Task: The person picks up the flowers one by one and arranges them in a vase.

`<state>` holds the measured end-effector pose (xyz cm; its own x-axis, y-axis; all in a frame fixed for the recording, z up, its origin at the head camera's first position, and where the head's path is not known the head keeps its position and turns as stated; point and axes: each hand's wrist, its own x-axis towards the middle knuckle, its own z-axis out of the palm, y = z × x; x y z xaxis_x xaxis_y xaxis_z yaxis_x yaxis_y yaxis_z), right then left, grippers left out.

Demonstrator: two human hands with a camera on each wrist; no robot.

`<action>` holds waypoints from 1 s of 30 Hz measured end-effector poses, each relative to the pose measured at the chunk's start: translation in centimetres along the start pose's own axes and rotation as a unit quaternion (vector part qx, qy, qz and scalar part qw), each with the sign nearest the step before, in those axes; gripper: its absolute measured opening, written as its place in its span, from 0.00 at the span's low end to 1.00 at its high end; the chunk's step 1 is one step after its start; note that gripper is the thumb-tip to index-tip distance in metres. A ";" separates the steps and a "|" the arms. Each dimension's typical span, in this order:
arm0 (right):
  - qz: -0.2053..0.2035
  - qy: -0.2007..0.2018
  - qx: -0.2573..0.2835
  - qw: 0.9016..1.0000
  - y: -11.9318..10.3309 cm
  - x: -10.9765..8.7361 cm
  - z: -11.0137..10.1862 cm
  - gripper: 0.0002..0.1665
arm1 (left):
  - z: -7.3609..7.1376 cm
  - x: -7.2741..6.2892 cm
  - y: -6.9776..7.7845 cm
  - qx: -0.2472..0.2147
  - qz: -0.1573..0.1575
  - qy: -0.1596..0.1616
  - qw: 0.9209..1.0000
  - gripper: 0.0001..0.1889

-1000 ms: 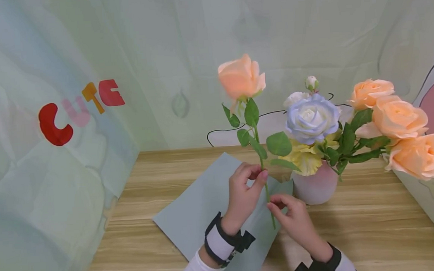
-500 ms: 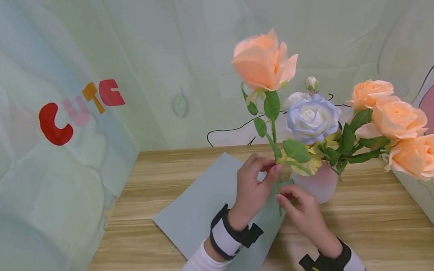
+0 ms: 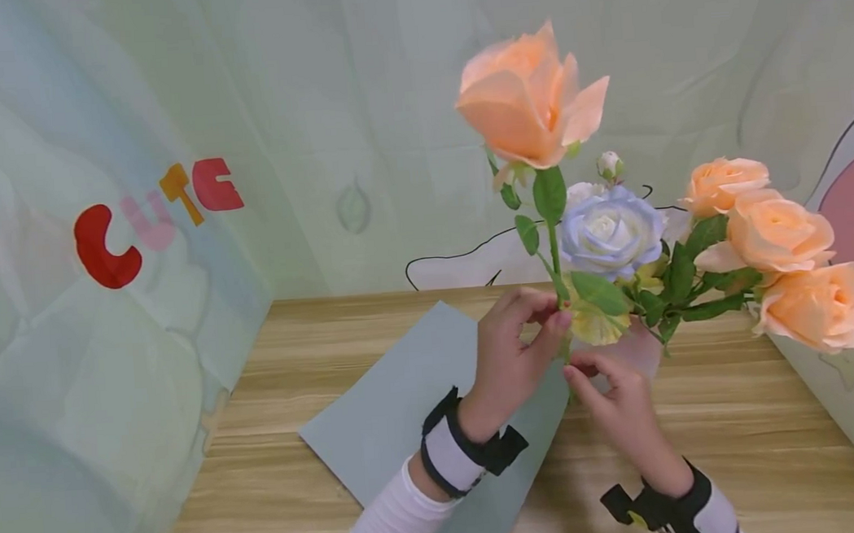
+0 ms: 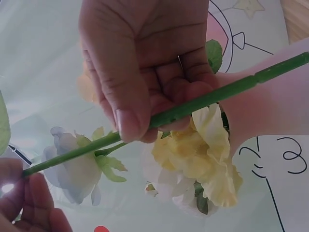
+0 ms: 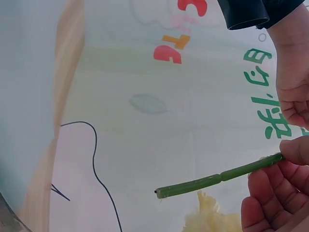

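A large peach rose (image 3: 523,102) stands upright in front of me, its green stem (image 4: 193,104) held by both hands. My left hand (image 3: 513,355) pinches that stem between thumb and fingers just below the leaves. Lower down, my right hand (image 3: 622,405) pinches it near the bottom. The bare cut end of the stem (image 5: 193,186) sticks out past my right hand (image 5: 282,195). Right behind the hands is a pink and white vase (image 3: 641,349), partly hidden, with a pale blue rose (image 3: 611,232), a yellow flower (image 3: 598,323) and several peach roses (image 3: 780,230).
A grey-blue sheet (image 3: 405,390) lies slantwise on the wooden table (image 3: 263,472), under my left forearm. Printed cloth (image 3: 358,99) hangs behind and along the left side, with the letters CUTE on it. The vase's peach roses lean far out to the right.
Both hands have moved right and a little up with the peach rose. Its bloom is now higher and larger in view, and its leaves overlap the vase's flowers.
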<state>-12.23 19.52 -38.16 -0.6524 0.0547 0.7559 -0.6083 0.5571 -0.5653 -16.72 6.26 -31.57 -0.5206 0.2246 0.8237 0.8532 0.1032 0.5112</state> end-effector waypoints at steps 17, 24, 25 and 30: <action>0.005 0.020 -0.015 1.000 0.7 2.0 -2.3 0.02 | 0.6 1.9 1.3 0.033 0.026 -0.005 0.999 0.06; -0.019 0.051 -0.015 0.998 1.0 2.7 -2.9 0.05 | 0.8 2.6 1.8 0.025 0.035 -0.013 0.999 0.10; -0.026 0.056 -0.014 0.998 1.0 2.8 -3.0 0.06 | 0.8 2.7 1.8 0.022 0.035 -0.014 0.999 0.10; -0.023 0.062 -0.003 0.998 1.2 3.3 -3.3 0.10 | 1.1 3.2 2.0 0.024 0.039 -0.017 0.999 0.08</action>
<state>-13.64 23.10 -35.28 -0.5633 0.1303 0.8159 -0.6330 0.5665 -0.5276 -16.59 8.20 -28.18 -0.4515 0.2668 0.8515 0.8923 0.1298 0.4324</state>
